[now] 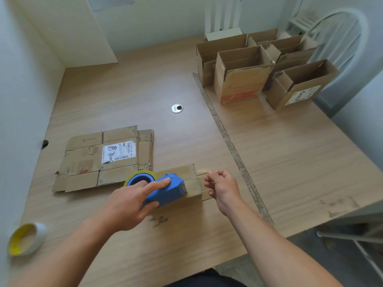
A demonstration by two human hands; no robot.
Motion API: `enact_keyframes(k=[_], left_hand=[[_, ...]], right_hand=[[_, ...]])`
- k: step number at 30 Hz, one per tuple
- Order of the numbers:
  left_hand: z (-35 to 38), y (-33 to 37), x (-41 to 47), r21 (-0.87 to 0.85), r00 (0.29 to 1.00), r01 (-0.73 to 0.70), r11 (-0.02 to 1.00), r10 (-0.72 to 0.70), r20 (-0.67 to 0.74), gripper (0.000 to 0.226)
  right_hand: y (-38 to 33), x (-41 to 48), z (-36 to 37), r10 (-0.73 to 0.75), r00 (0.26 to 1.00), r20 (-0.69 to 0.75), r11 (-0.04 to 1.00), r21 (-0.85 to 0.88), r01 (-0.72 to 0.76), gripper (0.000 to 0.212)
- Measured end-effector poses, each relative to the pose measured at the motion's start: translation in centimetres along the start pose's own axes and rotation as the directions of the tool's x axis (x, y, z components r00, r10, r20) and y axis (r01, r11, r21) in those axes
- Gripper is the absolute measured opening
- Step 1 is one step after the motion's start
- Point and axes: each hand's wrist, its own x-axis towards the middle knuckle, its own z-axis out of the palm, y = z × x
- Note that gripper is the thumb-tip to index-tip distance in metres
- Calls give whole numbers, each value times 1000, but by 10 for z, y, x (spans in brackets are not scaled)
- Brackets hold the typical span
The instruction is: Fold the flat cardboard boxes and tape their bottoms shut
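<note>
The left hand (132,201) grips the blue tape dispenser (165,191), index finger stretched along its top, on the folded cardboard box (186,170) at the front of the counter (290,162); the right hand (221,187) is loosely curled at the box's right edge, and I cannot tell if it pinches tape; the box looks light, stiff but hollow, so it is best held at its edges.
</note>
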Motion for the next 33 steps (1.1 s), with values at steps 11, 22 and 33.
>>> enact_keyframes(k=[11,22,33], left_hand=[[-3,3,1,1,1000,9,1000,-9,27,58],[-3,3,1,13,1000,11,1000,-11,11,58],[-5,4,2,33,999,15,999,-16,33,59]], right_hand=[[9,13,11,44,996,-84,995,-88,-52,19],[15,22,19,91,993,-75,954,-281,-109,23],[2,11,17,-206,964,170,820,-508,264,19]])
